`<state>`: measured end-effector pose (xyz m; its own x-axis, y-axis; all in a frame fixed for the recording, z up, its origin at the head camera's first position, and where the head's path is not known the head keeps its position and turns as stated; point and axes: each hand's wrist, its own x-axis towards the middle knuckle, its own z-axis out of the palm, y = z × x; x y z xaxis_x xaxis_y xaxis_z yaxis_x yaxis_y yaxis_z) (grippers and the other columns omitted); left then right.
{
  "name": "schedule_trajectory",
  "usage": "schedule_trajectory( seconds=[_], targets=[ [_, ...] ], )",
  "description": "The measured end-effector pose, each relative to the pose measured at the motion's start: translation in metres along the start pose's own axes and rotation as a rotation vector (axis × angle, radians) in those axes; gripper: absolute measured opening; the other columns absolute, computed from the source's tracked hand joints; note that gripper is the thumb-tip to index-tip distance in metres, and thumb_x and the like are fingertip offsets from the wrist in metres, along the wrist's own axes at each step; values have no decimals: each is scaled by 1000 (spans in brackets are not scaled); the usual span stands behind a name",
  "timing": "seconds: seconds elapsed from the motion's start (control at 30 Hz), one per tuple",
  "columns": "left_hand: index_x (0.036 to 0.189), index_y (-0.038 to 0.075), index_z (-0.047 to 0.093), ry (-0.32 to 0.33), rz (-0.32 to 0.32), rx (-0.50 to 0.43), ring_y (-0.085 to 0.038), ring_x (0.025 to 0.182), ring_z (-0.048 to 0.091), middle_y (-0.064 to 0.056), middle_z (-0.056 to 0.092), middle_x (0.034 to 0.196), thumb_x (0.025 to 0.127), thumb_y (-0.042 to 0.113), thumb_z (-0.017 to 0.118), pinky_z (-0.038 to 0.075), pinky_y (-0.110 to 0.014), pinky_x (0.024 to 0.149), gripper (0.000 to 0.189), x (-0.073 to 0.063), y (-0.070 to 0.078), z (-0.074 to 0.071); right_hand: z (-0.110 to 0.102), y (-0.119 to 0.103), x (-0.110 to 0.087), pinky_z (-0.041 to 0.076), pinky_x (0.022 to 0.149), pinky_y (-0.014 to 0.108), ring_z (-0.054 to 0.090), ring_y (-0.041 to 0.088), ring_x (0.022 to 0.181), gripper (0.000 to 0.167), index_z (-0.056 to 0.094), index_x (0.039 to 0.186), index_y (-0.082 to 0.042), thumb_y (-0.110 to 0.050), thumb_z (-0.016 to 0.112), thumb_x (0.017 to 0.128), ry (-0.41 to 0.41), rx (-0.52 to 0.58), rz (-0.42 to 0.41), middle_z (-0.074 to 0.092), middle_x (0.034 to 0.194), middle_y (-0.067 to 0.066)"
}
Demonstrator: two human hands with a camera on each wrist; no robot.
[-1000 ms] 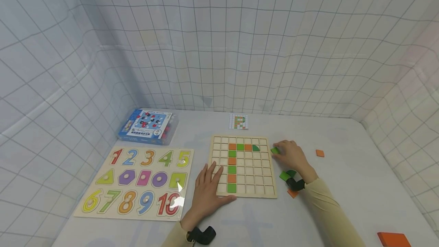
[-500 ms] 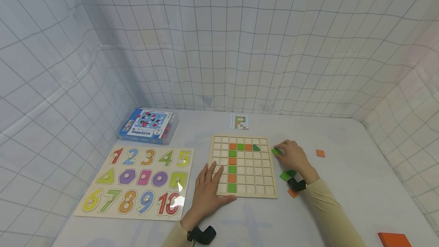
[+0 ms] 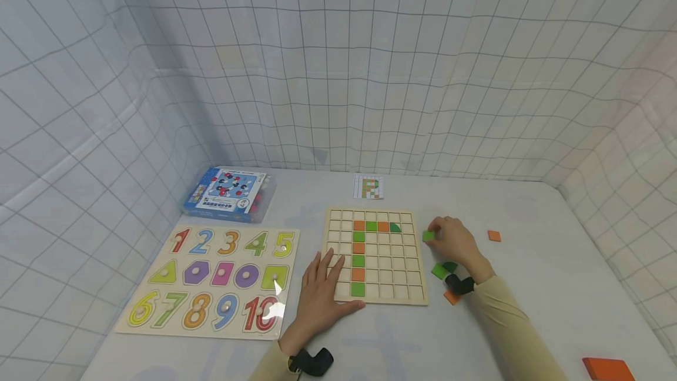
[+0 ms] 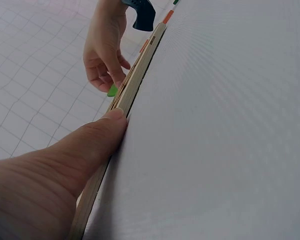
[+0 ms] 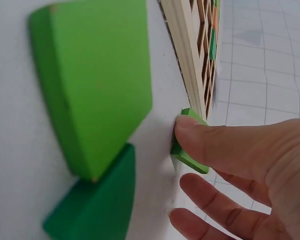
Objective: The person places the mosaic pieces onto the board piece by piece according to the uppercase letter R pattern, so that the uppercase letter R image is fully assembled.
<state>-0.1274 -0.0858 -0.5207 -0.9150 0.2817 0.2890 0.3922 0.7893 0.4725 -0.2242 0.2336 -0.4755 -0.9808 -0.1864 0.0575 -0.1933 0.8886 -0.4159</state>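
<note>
In the head view, a wooden grid board (image 3: 386,275) carries a column and a row of orange and green square tiles, ending in a dark green quarter-round. My left hand (image 3: 319,298) lies with spread fingers over its left edge; the thumb (image 4: 97,137) touches the front edge. Just beyond the right edge, my right hand (image 3: 453,241) pinches a light green square tile (image 3: 428,236) between thumb and fingers, close over the table. Nearer the right wrist lie another light green tile (image 5: 100,75), a dark green piece (image 5: 100,200) and an orange tile (image 3: 452,297).
A number-and-shape puzzle board (image 3: 174,293) lies at the left, with a blue box (image 3: 227,193) behind it. Behind the grid stands a small pattern card (image 3: 368,187). A lone orange tile (image 3: 494,236) lies farther right, and an orange block (image 3: 607,369) sits at the front right.
My right hand has shifted slightly rightward, away from the board, and the light green tile in it has turned a little. The left hand keeps its place.
</note>
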Motion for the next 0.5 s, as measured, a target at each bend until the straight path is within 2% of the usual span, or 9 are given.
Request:
schedule_trajectory(
  seconds=[0.17, 0.5],
  targets=[
    [142, 6, 43, -11, -9, -1, -41, 137, 15, -16, 27, 149, 67, 61, 75, 17, -55, 106, 98, 0, -1, 1, -2, 0, -3, 45, 56, 34, 58, 19, 71, 20, 59, 92, -10, -15, 75, 81, -2, 72, 18, 64, 88, 6],
    [143, 8, 42, -19, -16, 8, -39, 138, 14, -15, 26, 150, 67, 63, 74, 16, -54, 107, 99, 1, -3, 2, -1, -5, -4, 40, 50, 28, 51, 12, 62, 17, 59, 88, -13, -18, 74, 83, 68, 106, -36, 62, 82, -1]
  ],
)
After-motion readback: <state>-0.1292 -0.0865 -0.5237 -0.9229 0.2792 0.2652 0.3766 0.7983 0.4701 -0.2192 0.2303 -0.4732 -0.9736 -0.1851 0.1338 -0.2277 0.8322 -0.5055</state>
